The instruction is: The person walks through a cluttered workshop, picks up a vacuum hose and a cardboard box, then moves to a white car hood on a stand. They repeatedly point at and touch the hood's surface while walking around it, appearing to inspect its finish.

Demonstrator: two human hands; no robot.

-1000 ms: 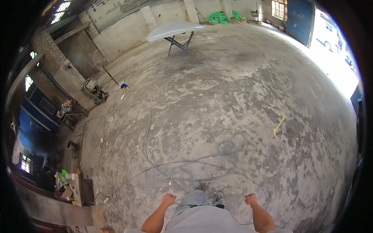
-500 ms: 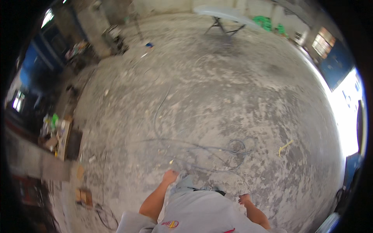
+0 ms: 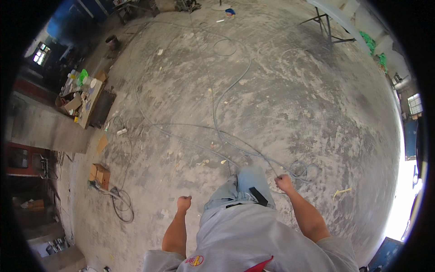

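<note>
My left hand [image 3: 183, 203] hangs over the floor left of my body, its fingers curled in with nothing visible in them. Out in front to the right is my right hand [image 3: 284, 182], closed in a fist. A thin grey hose [image 3: 235, 138] lies across the floor and seems to run up to the right fist; whether that hand grips it I cannot tell. Loose loops of hose [image 3: 306, 169] lie just beyond the right hand. Under me, one jeans leg [image 3: 254, 180] reaches forward.
A cluttered wooden bench [image 3: 94, 102] stands at left, with an open cardboard box [image 3: 99, 174] and coiled cable [image 3: 123, 206] nearer. A folding stand [image 3: 330, 34] holds a pale panel at far right. A yellow strip [image 3: 342, 192] lies right. A blue object [image 3: 230, 12] lies far ahead.
My view has turned left, and the bench and hose now appear nearer. The left hand has swung back, the right hand forward. One leg has come into clearer view.
</note>
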